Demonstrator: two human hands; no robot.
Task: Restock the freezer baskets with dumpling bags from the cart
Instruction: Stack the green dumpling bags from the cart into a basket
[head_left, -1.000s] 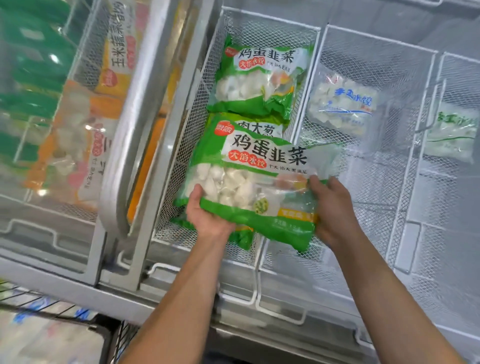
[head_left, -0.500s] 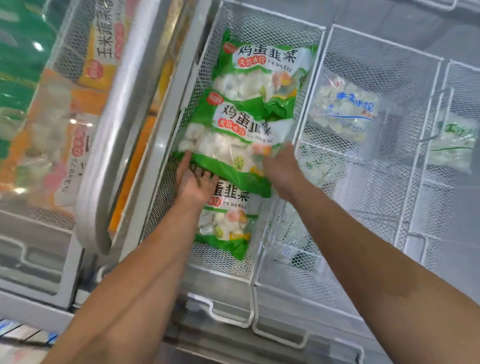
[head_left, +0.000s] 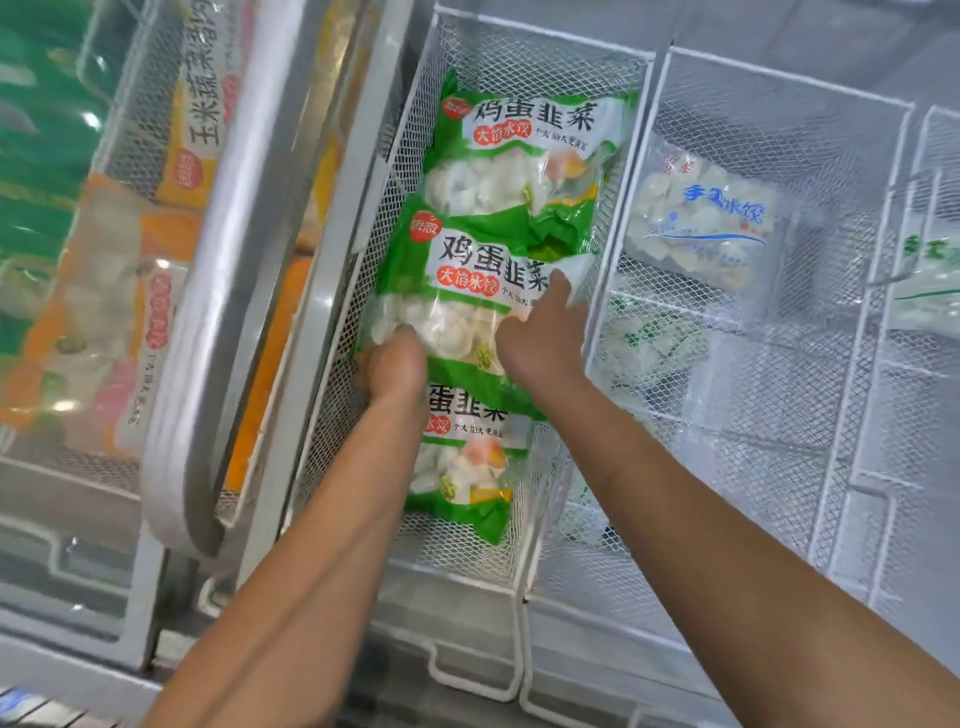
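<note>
A green and white dumpling bag (head_left: 467, 291) lies in the middle of a white wire freezer basket (head_left: 540, 57). It overlaps a like bag at the far end (head_left: 524, 150) and another at the near end (head_left: 467, 467). My left hand (head_left: 392, 366) grips the middle bag's near left corner, fingers curled under it. My right hand (head_left: 545, 338) lies on the bag's right side, fingers reaching to its right edge.
The basket to the right (head_left: 779, 83) holds a clear bag of white dumplings (head_left: 701, 223) and more frosted bags below. A grey freezer lid frame (head_left: 244, 260) runs along the left, with orange bags (head_left: 104, 312) under glass. A further basket stands at the far right.
Both hands carried the green bag from above the basket's near end down into its middle, onto the other bags. The camera moved closer over the freezer.
</note>
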